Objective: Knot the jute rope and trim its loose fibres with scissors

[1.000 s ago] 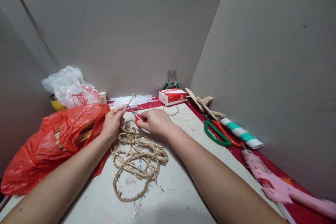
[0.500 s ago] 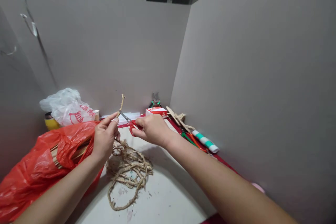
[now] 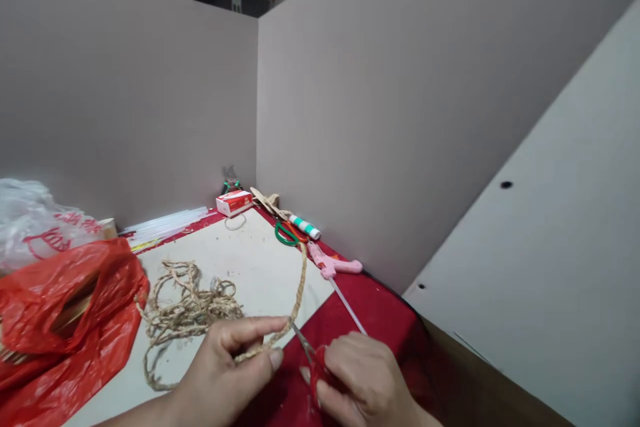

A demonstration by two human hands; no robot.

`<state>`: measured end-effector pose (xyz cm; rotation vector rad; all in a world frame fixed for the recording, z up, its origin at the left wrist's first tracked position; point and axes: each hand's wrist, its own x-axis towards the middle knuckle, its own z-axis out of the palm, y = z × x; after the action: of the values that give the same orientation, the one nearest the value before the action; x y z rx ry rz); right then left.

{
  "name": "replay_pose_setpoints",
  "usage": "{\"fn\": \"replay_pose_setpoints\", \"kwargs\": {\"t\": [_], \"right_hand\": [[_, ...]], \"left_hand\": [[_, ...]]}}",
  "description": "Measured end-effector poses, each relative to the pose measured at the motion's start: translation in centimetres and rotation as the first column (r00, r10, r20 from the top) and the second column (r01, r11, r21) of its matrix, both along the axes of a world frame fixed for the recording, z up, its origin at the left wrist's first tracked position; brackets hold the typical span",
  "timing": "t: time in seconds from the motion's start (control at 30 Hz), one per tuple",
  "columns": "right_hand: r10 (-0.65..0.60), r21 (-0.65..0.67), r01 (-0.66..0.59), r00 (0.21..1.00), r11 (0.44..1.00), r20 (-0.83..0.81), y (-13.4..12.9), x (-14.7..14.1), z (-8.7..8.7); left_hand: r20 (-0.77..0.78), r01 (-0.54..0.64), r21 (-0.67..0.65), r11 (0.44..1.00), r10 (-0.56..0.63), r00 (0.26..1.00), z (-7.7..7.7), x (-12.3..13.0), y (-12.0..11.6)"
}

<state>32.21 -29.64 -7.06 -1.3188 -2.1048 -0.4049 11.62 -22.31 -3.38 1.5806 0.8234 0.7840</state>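
Observation:
My left hand (image 3: 235, 363) pinches a braided straw rope (image 3: 301, 280) between thumb and fingers. The rope's free end stands up past my fingertips and curves toward the far edge of the board. In my right hand (image 3: 367, 377) is a pair of red-handled scissors (image 3: 311, 357), with fingers and thumb in the loops. The blades' tips meet the rope just beside my left fingertips; whether they are cutting through it I cannot tell. Left of my hands, a tangled heap of the same rope (image 3: 195, 310) lies on a white board (image 3: 250, 247).
A red plastic bag (image 3: 95, 327) with wooden sticks and a white bag (image 3: 40, 227) stand at left. Along the back lie clear glue sticks (image 3: 170, 221), a red-and-white box (image 3: 234, 203) and pliers (image 3: 231, 180). Green-handled scissors (image 3: 286, 235) and a pink glue gun (image 3: 336, 263) lie at right.
The view has swung right and down. Both hands have come closer and lower, over the near right of the board. A longer piece of rope now sticks up past my left hand.

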Motion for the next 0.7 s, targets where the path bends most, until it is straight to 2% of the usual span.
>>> {"fn": "replay_pose_setpoints", "kwargs": {"t": [0.1,0.17,0.23,0.33,0.47,0.53,0.57,0.63,0.7], "right_hand": [[-0.020,-0.032,0.019,0.999,0.999,-0.030,-2.1,0.1,-2.4],[-0.047,-0.063,0.043,0.997,0.997,-0.062,-2.7,0.1,-3.1],[-0.075,-0.091,0.063,0.989,0.994,-0.128,-2.6,0.2,-3.1],[-0.095,-0.172,0.049,0.957,0.984,-0.273,-1.2,-0.2,-1.9],[-0.077,-0.346,-0.112,0.869,0.931,-0.488,3.0,-2.9,1.2],[-0.082,-0.432,-0.243,0.790,0.868,-0.608,5.5,-5.1,2.7],[-0.087,-0.454,-0.331,0.723,0.828,-0.686,6.6,-6.2,3.4],[-0.135,-0.475,-0.530,0.556,0.703,-0.820,8.4,-8.2,4.6],[-0.170,-0.438,-0.688,0.424,0.579,-0.890,9.7,-9.6,5.4]], "left_hand": [[-0.047,0.163,-0.056,0.985,-0.166,0.985,-0.5,0.5,-0.9],[-0.030,0.195,-0.065,0.979,-0.197,0.980,-0.6,0.8,-0.8],[0.006,0.139,-0.066,0.988,-0.139,0.990,-0.6,1.0,-0.2],[0.051,-0.054,-0.132,0.990,0.061,0.997,-0.6,0.9,2.0],[0.236,-0.186,-0.273,0.944,0.253,0.938,-0.8,-0.1,6.2],[0.309,-0.243,-0.326,0.914,0.345,0.886,-1.1,-1.0,8.3],[0.328,-0.270,-0.352,0.896,0.389,0.861,-1.3,-1.5,9.1],[0.348,-0.328,-0.384,0.863,0.464,0.814,-1.7,-2.3,10.5],[0.348,-0.358,-0.399,0.844,0.501,0.793,-2.1,-2.7,11.2]]}}
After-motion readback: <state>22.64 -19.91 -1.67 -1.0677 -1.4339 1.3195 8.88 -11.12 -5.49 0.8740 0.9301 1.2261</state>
